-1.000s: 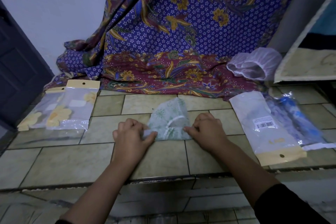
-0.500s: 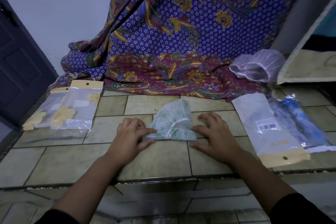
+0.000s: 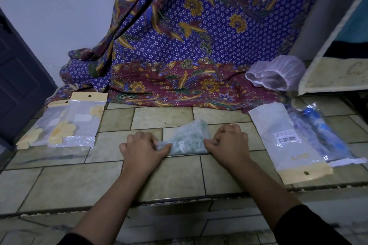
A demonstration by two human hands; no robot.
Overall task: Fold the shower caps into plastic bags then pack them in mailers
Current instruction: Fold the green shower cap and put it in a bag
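Two hands press a folded shower cap (image 3: 189,138) against a tiled ledge (image 3: 175,177) at centre. The left hand (image 3: 142,150) has its fingers (image 3: 159,146) curled shut, pinching the cap's left end; the right hand (image 3: 229,143) is likewise closed, its fingers (image 3: 214,141) gripping the right end. The cap is thin, translucent white plastic printed with green sprigs, flattened into a rough wedge with its point toward the far side.

To the far left, well apart from the cap, lie two clear plastic bags with yellow header cards (image 3: 79,119), overlapping, each showing pale yellow flower shapes inside. To the right lies a frosted bag with a barcode label (image 3: 286,141), its yellow punched header toward the near edge; just beside it, farther right, is a crinkled clear packet with blue contents (image 3: 322,135), not identifiable.

At the far side a batik cloth (image 3: 179,45), purple with small white flowers and a maroon floral border, hangs down and spills onto the ledge. A loose, unfolded shower cap (image 3: 276,72) of translucent lilac-white plastic, gathered at its elastic rim, rests on the cloth at far right. The ledge's tiles are glazed, mottled green-beige rectangles with dark grout lines. Nothing lies between the hands and the bags on either side.
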